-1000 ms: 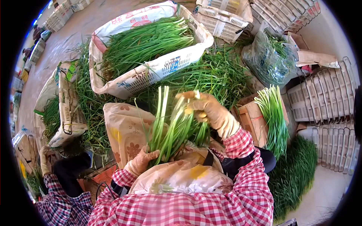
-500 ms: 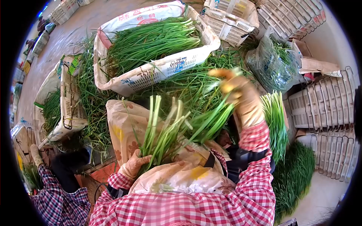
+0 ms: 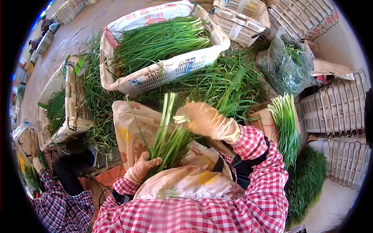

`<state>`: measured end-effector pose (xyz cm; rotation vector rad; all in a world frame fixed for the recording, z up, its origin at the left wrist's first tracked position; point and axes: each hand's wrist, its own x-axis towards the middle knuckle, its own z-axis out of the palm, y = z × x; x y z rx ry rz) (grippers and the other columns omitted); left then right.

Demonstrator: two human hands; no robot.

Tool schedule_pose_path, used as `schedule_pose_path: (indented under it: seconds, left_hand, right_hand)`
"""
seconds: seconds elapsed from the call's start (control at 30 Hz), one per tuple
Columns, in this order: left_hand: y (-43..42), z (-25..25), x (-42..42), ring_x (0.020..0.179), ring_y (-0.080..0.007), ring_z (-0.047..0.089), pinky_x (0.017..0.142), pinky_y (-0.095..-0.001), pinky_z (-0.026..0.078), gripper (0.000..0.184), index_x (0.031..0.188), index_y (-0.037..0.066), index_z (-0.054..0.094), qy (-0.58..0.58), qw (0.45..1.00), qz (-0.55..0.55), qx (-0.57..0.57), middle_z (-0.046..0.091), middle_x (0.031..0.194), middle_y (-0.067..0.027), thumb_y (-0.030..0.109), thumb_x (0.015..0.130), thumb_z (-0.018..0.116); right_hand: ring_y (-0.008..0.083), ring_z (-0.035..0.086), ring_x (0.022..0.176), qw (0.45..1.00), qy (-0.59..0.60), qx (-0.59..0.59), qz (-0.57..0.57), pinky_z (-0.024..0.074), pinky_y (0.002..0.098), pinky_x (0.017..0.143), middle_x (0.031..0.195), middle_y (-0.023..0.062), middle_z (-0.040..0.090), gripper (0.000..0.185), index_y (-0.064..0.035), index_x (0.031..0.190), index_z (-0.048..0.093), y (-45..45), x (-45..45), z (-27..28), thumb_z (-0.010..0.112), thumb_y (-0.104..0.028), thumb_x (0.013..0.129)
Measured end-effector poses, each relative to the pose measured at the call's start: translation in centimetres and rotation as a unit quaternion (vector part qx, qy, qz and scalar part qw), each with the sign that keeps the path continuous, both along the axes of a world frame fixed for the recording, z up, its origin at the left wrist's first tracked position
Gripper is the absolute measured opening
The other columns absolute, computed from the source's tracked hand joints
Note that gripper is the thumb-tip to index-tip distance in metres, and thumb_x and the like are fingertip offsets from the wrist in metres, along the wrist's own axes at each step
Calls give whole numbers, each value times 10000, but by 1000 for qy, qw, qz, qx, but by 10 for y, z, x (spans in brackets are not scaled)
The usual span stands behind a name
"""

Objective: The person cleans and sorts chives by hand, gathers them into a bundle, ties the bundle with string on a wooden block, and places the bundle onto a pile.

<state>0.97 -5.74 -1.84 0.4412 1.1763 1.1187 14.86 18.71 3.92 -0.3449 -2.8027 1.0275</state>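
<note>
My gloved left hand (image 3: 144, 167) is closed around the lower part of a bunch of garlic chives (image 3: 168, 145), held over my lap with the pale stem ends pointing up. At the top of that bunch, my gloved right hand (image 3: 208, 119) is curled over some stalks, whose white ends show beside its knuckles; its fingertips are hidden. A flower-patterned apron (image 3: 130, 130) covers my lap beneath the bunch. Blurred green blades (image 3: 235, 91) are in the air beyond my right hand, above a heap of loose leaves (image 3: 217, 75).
Ahead stands a white crate (image 3: 163, 73) filled with chives. A neat bundle (image 3: 285, 124) leans by a wooden box (image 3: 264, 120) on the right, with more chives (image 3: 307, 186) below. Stacked crates (image 3: 334, 105) and a plastic bag (image 3: 285, 64) stand farther right. A co-worker (image 3: 62, 194) sits at left.
My right hand has come down and left from beyond the bunch to its stem ends. The green blades near it are now apart from the hand, above the heap. My left hand keeps its hold.
</note>
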Motion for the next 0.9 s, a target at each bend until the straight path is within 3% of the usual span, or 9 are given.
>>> schedule_pose_path:
  seconds: [0.17,0.33,0.4,0.43,0.5,0.57,0.67,0.8,0.9]
  left_hand:
    - [-4,-13,4,926,-182,608,847,-312,487,669,1229,3,508,-211,973,65,64,614,1104,-95,362,721,755]
    - [-2,-13,-1,926,-210,623,798,-322,530,680,1261,-3,468,-232,969,75,29,602,1117,-137,307,719,736]
    - [2,-10,-5,919,-212,627,760,-315,550,632,1271,5,460,-201,978,48,32,591,1131,-152,256,745,704]
    - [1,-11,-7,901,-218,631,757,-322,549,597,1259,-6,467,-185,981,47,22,597,1117,-158,200,741,680]
    - [3,-13,-10,866,-229,638,751,-335,547,536,1236,-30,481,-151,987,47,3,608,1091,-171,87,734,630]
    - [8,-8,-5,868,-234,639,751,-343,552,517,1227,-33,485,-198,975,97,-11,610,1083,-175,79,740,616]
    - [11,-7,5,851,-247,645,764,-347,555,530,1240,-42,467,-207,968,139,-15,619,1047,-180,101,744,583]
    - [14,2,4,867,-250,643,793,-367,548,552,1245,-43,465,-148,985,91,4,623,1039,-171,109,723,566]
    - [14,-9,3,870,-220,635,793,-353,535,425,1129,-38,554,-120,985,119,-16,634,1024,-142,116,735,600]
  right_hand:
    - [180,608,746,947,78,12,-311,530,294,663,850,103,651,104,-51,928,625,64,16,15,594,-47,829]
    - [106,591,555,742,376,164,-530,466,201,405,779,93,663,184,-47,1032,627,163,83,52,580,-147,885]
    - [109,626,668,713,109,211,-660,493,208,441,962,149,663,190,-50,1053,627,166,100,58,519,-117,913]
    - [110,632,685,720,-16,421,-551,497,216,443,1017,162,648,210,-60,1094,606,190,123,18,503,-109,918]
    - [118,632,666,736,-170,523,-396,502,226,438,1046,161,642,263,-84,1177,555,188,121,-23,482,-97,925]
    - [120,593,605,901,-73,181,-389,501,207,443,946,140,647,281,-90,1198,528,121,76,-25,500,-142,924]
    - [121,594,622,888,5,-322,-328,509,208,462,877,114,647,325,-79,1145,546,36,35,-4,596,-260,879]
    - [110,602,752,843,-116,-469,-236,514,235,600,882,99,648,350,-59,1029,617,-4,16,-15,698,-312,802]
    - [79,552,721,876,-54,-424,-222,457,236,596,815,47,631,345,-16,1081,614,-19,14,-25,699,-215,812]
